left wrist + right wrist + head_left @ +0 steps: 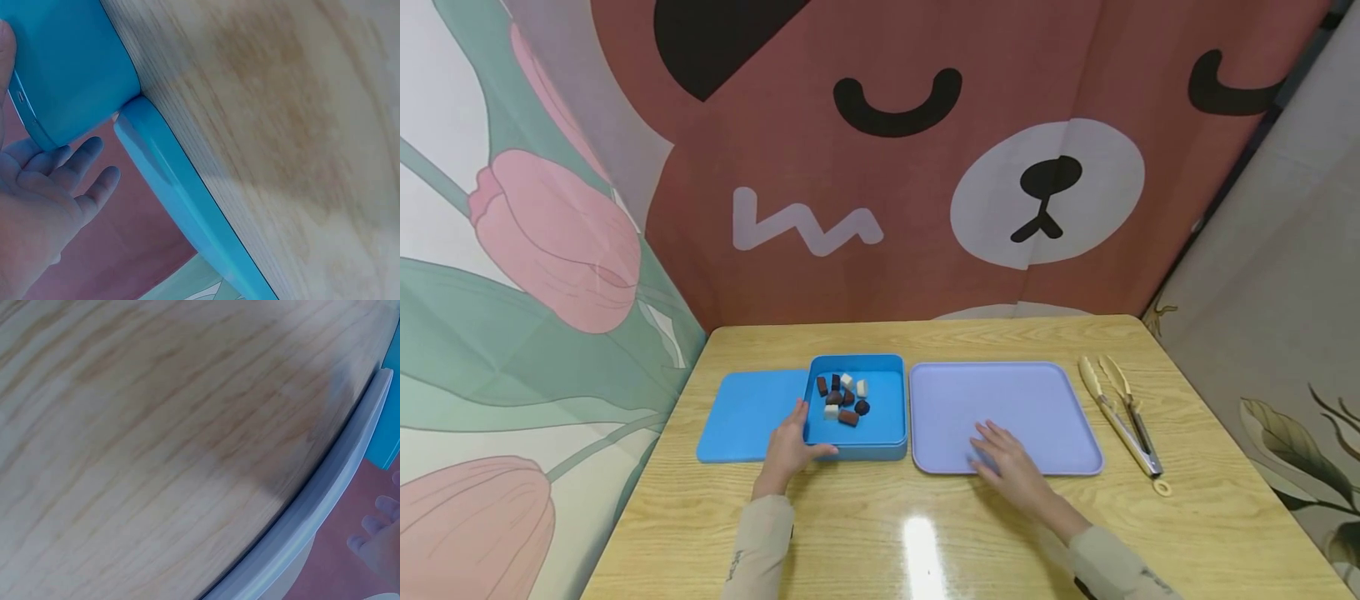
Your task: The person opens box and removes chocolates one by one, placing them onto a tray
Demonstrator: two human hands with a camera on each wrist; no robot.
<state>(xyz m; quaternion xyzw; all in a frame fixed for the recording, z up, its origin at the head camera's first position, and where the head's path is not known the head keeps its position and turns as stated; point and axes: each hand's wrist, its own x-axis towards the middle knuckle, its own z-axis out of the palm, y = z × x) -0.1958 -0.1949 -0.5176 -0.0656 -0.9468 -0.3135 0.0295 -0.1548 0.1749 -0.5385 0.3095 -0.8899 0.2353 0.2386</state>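
Over the lavender tray point(1037, 404), its long axis crosswise, the right hand's point(1011, 470) grip spreads wide.

Box walls point(865, 452) block sideways reach to chocolates point(847, 418), top free; narrow gap between tray point(1045, 417) and tongs point(1127, 437).

left hand point(788, 450): thumb point(822, 451) spread away from fingers point(103, 187); right hand point(1009, 468): fingers loosely extended

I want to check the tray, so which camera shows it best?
Head view: nearly the whole tray shows, the right hand covering some. The right wrist view shows only an edge; the left wrist view, none.
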